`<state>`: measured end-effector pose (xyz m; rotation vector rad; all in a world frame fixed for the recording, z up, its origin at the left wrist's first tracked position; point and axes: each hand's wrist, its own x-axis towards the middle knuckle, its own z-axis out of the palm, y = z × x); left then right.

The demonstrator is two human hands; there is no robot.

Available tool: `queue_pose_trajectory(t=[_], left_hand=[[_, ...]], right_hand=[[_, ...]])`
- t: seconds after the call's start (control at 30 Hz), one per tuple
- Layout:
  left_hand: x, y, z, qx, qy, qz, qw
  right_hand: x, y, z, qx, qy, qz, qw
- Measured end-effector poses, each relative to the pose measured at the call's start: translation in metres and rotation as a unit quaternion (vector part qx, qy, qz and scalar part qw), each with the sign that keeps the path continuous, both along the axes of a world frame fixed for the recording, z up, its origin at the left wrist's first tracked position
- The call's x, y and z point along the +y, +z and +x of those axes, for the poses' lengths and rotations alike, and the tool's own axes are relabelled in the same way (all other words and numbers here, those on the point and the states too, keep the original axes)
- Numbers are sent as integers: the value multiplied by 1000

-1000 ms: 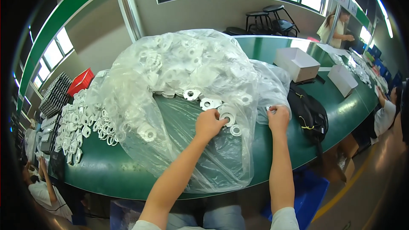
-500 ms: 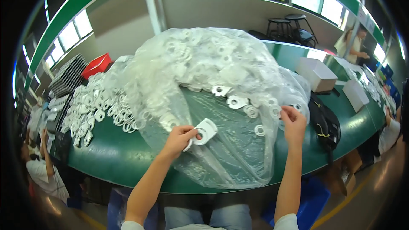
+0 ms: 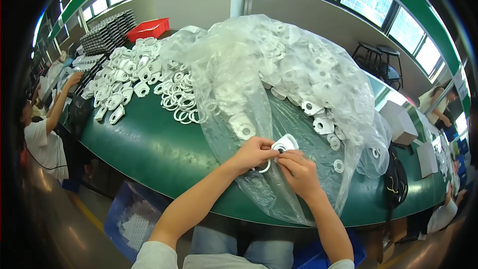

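My left hand (image 3: pixel 253 153) and my right hand (image 3: pixel 298 172) meet over the near part of a large clear plastic bag (image 3: pixel 279 84) full of white plastic parts. Between the fingertips of both hands is a flat white part with a round hole (image 3: pixel 286 144). A thin white ring (image 3: pixel 264 167) hangs under my left fingers. The bag lies on a long green table (image 3: pixel 149 144), and more white parts (image 3: pixel 323 124) lie loose on the bag beyond my hands.
Piles of white parts and rings (image 3: pixel 144 82) cover the table to the left. A red bin (image 3: pixel 148 28) and dark stacked trays (image 3: pixel 107 30) stand at the far left. A seated person (image 3: pixel 45 129) works at the left; white boxes (image 3: pixel 398 122) and a black bag (image 3: pixel 396 179) lie right.
My right hand has come in from the right to join my left hand on the white part. My view has shifted left, showing more of the loose piles.
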<state>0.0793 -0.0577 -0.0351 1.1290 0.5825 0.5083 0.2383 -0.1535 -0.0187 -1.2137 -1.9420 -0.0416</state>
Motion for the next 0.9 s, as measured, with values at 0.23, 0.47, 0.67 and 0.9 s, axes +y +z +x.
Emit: queue_pose_trajectory(t=[0.23, 0.47, 0.67, 0.9], left_hand=[[2, 0, 0, 19, -62, 111, 992], [13, 4, -5, 74, 99, 123, 985], [26, 0, -18, 0, 91, 206, 974], [20, 10, -26, 217, 58, 591, 775]], right_hand=[[12, 46, 10, 80, -83, -105, 988], [33, 10, 52, 262, 17, -475, 840], [28, -6, 49, 547, 6, -422, 723], [26, -9, 48, 561, 19, -393, 728]])
